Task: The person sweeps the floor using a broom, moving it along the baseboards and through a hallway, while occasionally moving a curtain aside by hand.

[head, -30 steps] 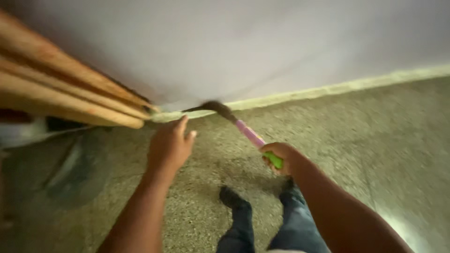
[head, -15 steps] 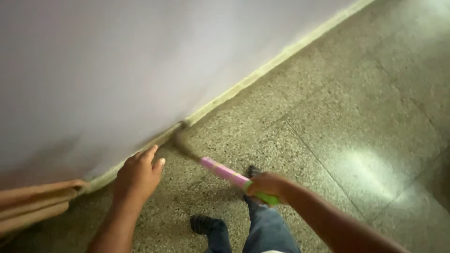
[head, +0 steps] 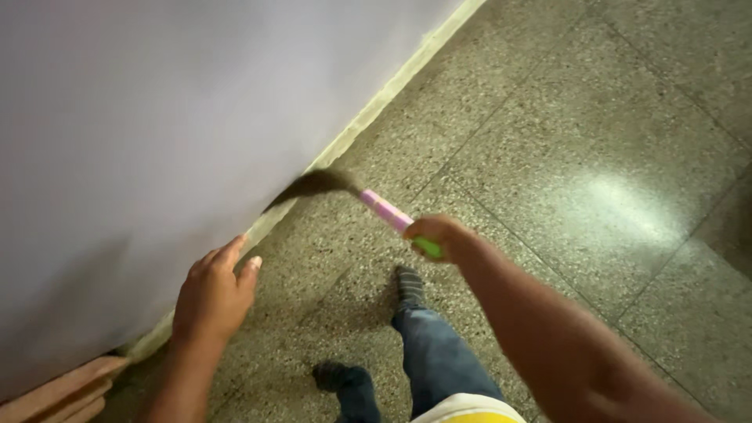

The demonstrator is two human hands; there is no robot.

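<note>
Below us, we see our right hand [head: 440, 235] closed around the green end of a small broom [head: 374, 207]. Its handle is pink further up and runs away from the hand toward the far left. The dark bristles [head: 309, 186] at the end are blurred, and they sit at the foot of the wall [head: 172, 117], just over the pale skirting strip [head: 368, 113] where the wall meets the floor [head: 595, 157].

Our left hand [head: 211, 294] holds nothing. It is loosely open, with the fingers together and pointing to the wall. It is near the skirting strip, but we cannot tell if the fingertips touch the wall. It is on the near left side of the broom, well apart from the bristles.

The floor is speckled stone in big tiles with thin joints, and a bright patch of light lies on the right side. Near the bottom we see our two legs in blue trousers [head: 439, 360] and dark shoes [head: 409, 286], standing between the two arms. In the near left corner some wooden pieces [head: 59, 392] lie against the wall.
</note>
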